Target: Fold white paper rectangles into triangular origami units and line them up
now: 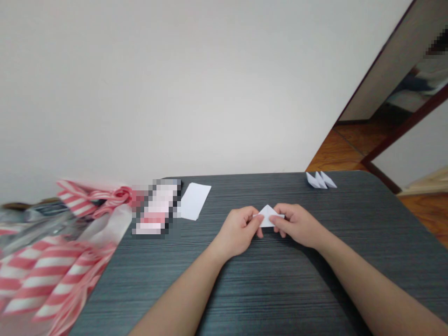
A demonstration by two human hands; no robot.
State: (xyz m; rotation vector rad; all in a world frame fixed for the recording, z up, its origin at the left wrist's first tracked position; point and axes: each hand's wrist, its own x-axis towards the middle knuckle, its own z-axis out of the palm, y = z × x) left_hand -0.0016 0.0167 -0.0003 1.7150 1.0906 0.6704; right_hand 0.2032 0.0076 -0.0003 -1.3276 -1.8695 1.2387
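Between my two hands is a small piece of white folded paper (pixel 267 218), with a pointed top and a straight lower edge. My left hand (pixel 241 228) pinches its left corner between thumb and fingers. On the other side, my right hand (pixel 296 224) grips the right corner the same way, thumb on the near face. Both hands hold the paper just over the dark table (pixel 259 284). My fingers cover the paper's two side corners.
Several white sheets (pixel 195 201) lie stacked at the back left, beside a pixelated phone-like object (pixel 157 207). Folded white paper pieces (pixel 320 180) stand at the back right edge. Red-and-white striped bags (pixel 45 270) crowd the left side. A pale wall (pixel 224 93) rises behind the table.
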